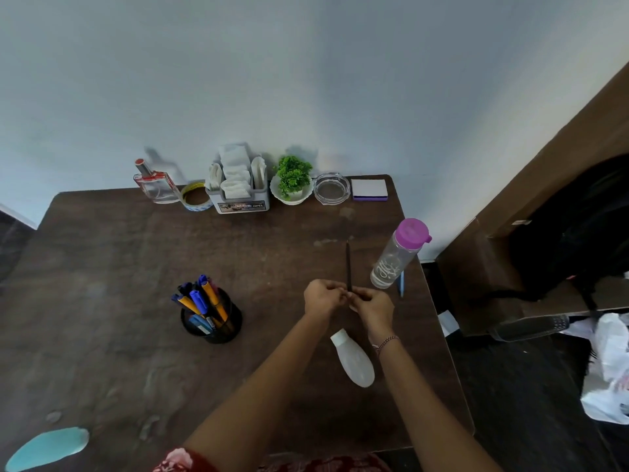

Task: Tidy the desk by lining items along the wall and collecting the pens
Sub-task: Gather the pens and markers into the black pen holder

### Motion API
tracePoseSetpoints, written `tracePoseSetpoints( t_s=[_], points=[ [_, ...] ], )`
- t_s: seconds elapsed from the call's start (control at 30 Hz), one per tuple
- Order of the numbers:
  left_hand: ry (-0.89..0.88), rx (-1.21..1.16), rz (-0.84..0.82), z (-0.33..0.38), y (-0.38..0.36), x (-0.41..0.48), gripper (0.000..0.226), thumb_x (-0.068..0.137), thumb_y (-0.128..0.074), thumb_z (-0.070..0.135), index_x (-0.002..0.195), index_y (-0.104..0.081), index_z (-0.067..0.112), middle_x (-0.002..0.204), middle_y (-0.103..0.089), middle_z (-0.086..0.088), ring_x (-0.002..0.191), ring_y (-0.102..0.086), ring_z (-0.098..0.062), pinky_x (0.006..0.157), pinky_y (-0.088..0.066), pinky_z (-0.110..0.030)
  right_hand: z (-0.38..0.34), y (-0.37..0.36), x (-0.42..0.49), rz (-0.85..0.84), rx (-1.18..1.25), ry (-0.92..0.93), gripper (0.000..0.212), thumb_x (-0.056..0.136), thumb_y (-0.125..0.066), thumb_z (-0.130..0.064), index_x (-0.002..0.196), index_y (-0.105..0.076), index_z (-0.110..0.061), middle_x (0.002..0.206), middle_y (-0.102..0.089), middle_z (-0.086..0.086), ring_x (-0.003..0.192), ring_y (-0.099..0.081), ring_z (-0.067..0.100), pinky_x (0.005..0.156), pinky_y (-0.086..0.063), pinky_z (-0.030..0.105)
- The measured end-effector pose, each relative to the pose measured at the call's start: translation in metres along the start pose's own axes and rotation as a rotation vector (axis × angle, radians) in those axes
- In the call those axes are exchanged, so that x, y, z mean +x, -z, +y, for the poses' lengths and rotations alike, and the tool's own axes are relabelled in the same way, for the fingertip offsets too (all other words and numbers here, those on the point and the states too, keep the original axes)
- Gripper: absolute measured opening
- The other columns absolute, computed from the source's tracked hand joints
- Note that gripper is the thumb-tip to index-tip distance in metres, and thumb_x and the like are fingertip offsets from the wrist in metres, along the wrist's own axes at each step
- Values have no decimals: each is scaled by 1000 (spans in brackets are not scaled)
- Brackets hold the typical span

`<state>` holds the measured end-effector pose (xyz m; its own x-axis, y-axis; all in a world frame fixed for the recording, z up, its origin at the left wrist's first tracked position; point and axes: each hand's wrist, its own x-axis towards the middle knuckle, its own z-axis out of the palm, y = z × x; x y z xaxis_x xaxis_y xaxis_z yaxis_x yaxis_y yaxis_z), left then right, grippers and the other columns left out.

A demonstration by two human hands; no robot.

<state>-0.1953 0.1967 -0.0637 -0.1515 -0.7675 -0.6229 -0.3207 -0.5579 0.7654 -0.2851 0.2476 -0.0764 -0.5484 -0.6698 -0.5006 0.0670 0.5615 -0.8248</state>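
Over the right middle of the brown desk (136, 267), my left hand (321, 296) and my right hand (371, 306) meet, both pinching the near end of a thin dark pencil (348, 264) that points away toward the wall. A black mesh pen holder (212, 320) with several blue and orange pens stands to the left. A light blue pen (401, 284) lies by the desk's right edge, partly behind a clear water bottle with a purple cap (396, 255).
Lined along the wall: a perfume bottle (155, 185), a tape roll (195, 195), a tissue organiser (238, 185), a small plant in a white bowl (292, 182), a glass ashtray (331, 189), a sticky-note block (369, 189). A white bottle (354, 362) lies near my right forearm.
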Motion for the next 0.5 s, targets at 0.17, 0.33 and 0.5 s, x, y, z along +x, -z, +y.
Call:
tracePoseSetpoints(
  t_s=[0.17,0.33,0.5],
  points=[
    [-80,18,65,6,19,-6,13,87,-63,5,95,-71,1,88,-73,-13,77,-69,-17,78,-57,-28,-22,-6,-9,-58,-26,66,23,81,-69,-4,104,-70,-3,93,-70,8,85,-65,15,76,-52,22],
    [-164,30,155,14,45,-24,15,85,-67,12,97,-72,4,81,-72,-6,70,-68,-12,73,-57,-25,-42,-14,-29,-123,-36,154,21,79,-71,-5,100,-71,-6,82,-67,-1,81,-64,7,68,-48,12],
    [-264,64,253,24,77,-48,16,83,-71,23,92,-73,10,76,-69,4,74,-68,-8,69,-54,-18,-56,-28,-48,-184,-88,211,20,78,-73,-10,98,-72,-10,90,-72,1,84,-65,6,75,-51,15]
  ],
)
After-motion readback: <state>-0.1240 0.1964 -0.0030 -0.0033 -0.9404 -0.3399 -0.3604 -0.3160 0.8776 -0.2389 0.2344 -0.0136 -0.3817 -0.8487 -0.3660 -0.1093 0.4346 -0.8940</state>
